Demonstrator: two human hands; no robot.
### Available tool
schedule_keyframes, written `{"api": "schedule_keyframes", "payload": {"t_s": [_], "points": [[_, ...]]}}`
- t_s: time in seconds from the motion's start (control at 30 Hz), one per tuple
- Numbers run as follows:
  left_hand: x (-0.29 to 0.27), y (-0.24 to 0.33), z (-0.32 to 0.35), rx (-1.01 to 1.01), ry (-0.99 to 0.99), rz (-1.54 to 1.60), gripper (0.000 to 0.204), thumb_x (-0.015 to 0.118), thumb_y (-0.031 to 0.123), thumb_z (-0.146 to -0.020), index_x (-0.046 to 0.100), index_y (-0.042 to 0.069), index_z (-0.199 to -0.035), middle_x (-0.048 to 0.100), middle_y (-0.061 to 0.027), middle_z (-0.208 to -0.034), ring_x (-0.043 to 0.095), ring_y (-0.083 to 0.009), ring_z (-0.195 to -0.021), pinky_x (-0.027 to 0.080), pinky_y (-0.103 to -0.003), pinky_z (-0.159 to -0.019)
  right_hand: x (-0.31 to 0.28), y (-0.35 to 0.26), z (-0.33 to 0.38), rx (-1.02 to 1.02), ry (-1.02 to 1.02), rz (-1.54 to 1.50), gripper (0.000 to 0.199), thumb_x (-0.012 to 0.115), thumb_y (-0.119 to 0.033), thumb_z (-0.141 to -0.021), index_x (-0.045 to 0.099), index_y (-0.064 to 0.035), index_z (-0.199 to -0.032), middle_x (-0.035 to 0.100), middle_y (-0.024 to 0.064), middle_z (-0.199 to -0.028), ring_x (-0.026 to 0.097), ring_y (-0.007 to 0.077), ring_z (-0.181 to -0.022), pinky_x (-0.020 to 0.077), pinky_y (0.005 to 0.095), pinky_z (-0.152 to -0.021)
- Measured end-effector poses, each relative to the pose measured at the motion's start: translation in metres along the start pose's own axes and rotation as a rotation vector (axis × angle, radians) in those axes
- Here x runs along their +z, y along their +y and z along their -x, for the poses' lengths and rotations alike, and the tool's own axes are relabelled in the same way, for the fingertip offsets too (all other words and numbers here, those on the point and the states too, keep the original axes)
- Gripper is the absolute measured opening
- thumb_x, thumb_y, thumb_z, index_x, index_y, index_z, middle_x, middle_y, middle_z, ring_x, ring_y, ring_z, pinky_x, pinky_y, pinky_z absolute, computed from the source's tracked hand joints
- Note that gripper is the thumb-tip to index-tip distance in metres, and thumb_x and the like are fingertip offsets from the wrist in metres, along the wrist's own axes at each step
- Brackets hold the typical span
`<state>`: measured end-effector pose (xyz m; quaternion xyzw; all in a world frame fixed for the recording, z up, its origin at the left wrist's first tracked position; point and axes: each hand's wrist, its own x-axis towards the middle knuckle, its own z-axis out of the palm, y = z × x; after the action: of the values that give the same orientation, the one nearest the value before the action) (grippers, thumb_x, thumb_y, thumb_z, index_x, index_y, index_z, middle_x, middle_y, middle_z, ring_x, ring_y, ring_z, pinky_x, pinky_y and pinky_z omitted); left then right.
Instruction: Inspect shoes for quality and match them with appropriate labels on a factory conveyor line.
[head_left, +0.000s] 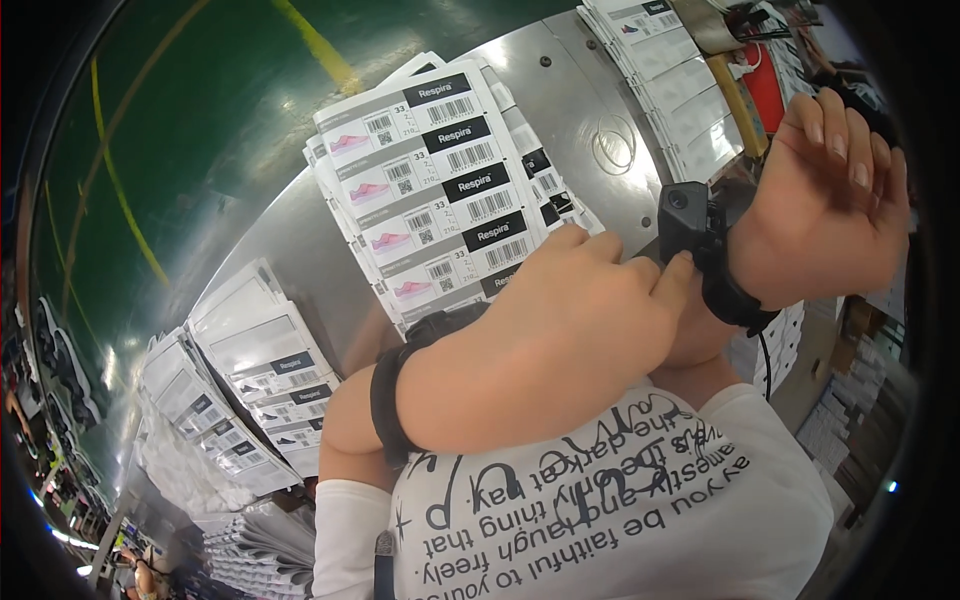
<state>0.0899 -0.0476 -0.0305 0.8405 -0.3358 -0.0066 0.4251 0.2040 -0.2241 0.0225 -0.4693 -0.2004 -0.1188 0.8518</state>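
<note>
My left hand (590, 300) reaches across my body with its fingers curled. One fingertip presses on a black box-shaped camera (686, 212) strapped to my right wrist. What the other fingers hold, if anything, is hidden. Raised at the right, my right hand (822, 200) is open, its fingers loosely bent and nothing in it. Beyond my left forearm lies a pile of printed label sheets (440, 185) with pink shoe pictures and barcodes; the forearm covers its near end. A black strap (390, 400) circles my left wrist.
The piles rest on a metal table (535, 70). More label sheets (285, 370) stand in bundles at the left, and another bundle (670, 80) lies at the far right. A red object (764, 95) sits behind it. Green floor (200, 130) shows past the table's curved edge.
</note>
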Motion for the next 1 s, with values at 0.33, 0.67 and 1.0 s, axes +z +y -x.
{"api": "schedule_keyframes", "payload": {"t_s": [0.33, 0.67, 1.0], "points": [[0.003, 0.002, -0.002, -0.004, 0.003, -0.036, 0.056, 0.065, 0.009, -0.065, 0.054, -0.015, -0.114, 0.061, -0.0075, -0.074, 0.057, -0.0196, -0.074, 0.043, -0.030, -0.069, -0.023, 0.014, -0.020, 0.421, 0.206, -0.470, 0.018, 0.042, -0.004, -0.083, 0.039, -0.0073, -0.065, 0.036, 0.0008, -0.057, 0.038, 0.0153, -0.063, 0.0314, 0.0318, -0.063], [0.007, 0.005, -0.002, -0.042, -0.002, -0.004, 0.050, 0.065, 0.023, -0.081, 0.054, -0.014, -0.113, 0.057, -0.0098, -0.070, 0.055, -0.0242, -0.071, 0.045, -0.034, -0.068, -0.022, 0.020, -0.016, 0.493, 0.175, -0.531, 0.018, 0.042, -0.004, -0.084, 0.039, -0.0068, -0.067, 0.037, 0.0011, -0.059, 0.038, 0.0153, -0.063, 0.0314, 0.0315, -0.063], [-0.028, -0.014, -0.007, -0.201, 0.060, 0.019, 0.052, 0.067, 0.020, -0.080, 0.051, -0.015, -0.115, 0.059, -0.0177, -0.071, 0.057, -0.0331, -0.070, 0.046, -0.038, -0.065, 0.031, 0.061, -0.001, 0.169, -0.130, 0.476, 0.017, 0.051, -0.014, -0.090, 0.057, 0.0011, -0.086, 0.054, 0.0070, -0.070, 0.051, 0.0187, -0.066, 0.0424, 0.0308, -0.064]]}}
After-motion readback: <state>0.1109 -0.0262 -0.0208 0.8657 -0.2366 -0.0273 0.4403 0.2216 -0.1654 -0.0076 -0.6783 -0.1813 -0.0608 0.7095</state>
